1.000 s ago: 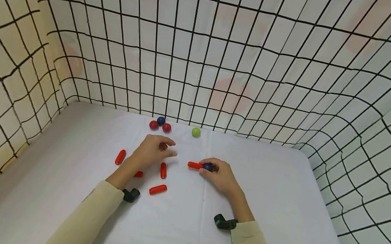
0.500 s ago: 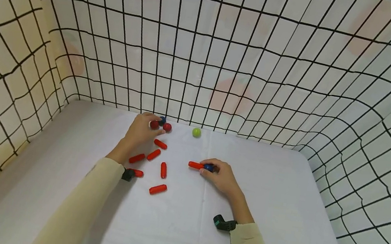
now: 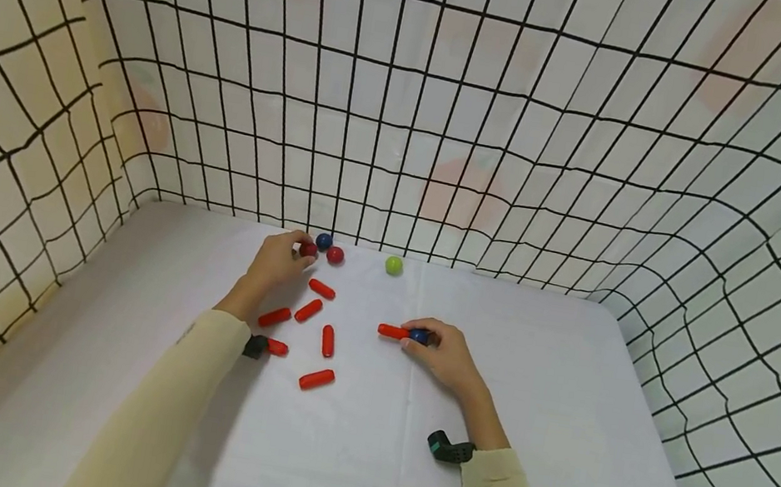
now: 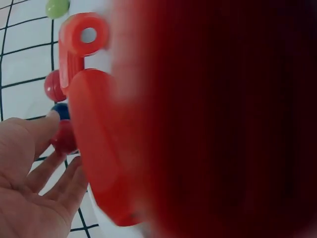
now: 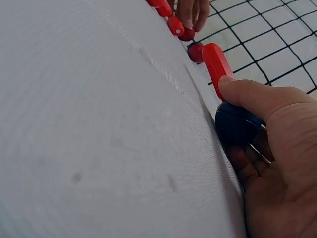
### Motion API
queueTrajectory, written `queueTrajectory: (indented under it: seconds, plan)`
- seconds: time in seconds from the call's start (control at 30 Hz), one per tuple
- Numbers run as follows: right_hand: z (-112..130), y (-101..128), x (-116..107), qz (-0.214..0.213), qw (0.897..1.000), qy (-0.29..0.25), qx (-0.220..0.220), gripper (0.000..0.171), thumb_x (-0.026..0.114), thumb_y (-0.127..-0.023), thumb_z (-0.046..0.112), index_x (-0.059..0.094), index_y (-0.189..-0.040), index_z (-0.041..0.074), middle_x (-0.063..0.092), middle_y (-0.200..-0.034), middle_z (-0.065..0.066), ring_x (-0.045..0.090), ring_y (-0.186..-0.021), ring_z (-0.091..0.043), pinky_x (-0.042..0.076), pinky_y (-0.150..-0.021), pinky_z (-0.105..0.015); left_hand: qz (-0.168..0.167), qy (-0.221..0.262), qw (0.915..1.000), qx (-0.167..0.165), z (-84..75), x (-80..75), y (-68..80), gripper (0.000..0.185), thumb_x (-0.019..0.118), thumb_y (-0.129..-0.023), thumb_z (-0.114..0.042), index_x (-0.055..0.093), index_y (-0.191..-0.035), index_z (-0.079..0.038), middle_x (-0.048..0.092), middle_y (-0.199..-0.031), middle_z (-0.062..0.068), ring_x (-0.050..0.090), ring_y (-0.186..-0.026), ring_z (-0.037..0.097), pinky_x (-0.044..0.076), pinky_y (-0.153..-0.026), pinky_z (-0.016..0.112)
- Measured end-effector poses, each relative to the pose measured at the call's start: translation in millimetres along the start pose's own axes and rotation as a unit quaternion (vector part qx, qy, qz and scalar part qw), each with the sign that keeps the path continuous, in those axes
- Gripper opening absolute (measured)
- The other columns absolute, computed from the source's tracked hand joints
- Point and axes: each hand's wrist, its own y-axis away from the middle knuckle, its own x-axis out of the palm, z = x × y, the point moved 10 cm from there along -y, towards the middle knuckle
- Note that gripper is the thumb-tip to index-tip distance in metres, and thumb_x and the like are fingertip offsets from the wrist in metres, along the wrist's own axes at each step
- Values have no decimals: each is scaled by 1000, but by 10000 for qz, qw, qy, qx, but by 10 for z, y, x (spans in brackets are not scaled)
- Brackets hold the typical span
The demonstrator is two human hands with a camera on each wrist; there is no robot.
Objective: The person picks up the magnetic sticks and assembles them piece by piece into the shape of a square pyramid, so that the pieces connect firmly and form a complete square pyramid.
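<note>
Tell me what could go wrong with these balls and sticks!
The left hand pinches a red ball close to a far blue ball, so that one might get bumped and roll. The left wrist camera might sweep the loose stick beside it. The right hand's near blue ball might come away from the red stick against it.

Right grip (image 3: 445, 356) curled — left grip (image 3: 274, 258) apparently pinching.

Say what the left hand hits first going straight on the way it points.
Beyond the red ball in its grip, the left hand would likely meet the neighbouring blue ball first; exact depth is unclear.
</note>
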Motion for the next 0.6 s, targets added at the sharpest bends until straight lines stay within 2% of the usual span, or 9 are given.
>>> queueTrajectory:
  seconds: [0.13,0.27,0.47,0.6]
  plan:
    - [15,7,2,-7,10000,19,21,25,80,-91,30,76,-116,26,73,-114,2,58,-92,-20,48,-82,-32,-245,42,9997,-53,46,-25,33,35,66,-101,-20,55,-133,-10,62,-123,16,55,-105,31,52,-93,42]
    - [26,12,8,-16,10000,53,20,26,80,-91,29,76,-116,25,73,-113,1,58,-92,-20,48,-82,-32,-473,24,9989,-30,87,-58,40,33,65,-101,-19,53,-129,-7,62,-122,18,57,-104,32,52,-94,44]
    - [29,30,4,-26,10000,45,49,26,80,-91,30,76,-117,25,73,-115,1,58,-92,-19,48,-82,-31,-372,-54,9992,143,68,-58,25,52,63,-103,-19,48,-151,-6,58,-136,20,58,-114,34,51,-106,48]
    - [32,33,-11,-60,10000,5,-24,27,80,-91,30,76,-117,26,73,-116,0,59,-94,-19,49,-84,-32,-270,-107,9986,443,-55,-95,73,49,62,-104,-19,52,-149,-4,55,-139,21,58,-116,35,53,-105,47]
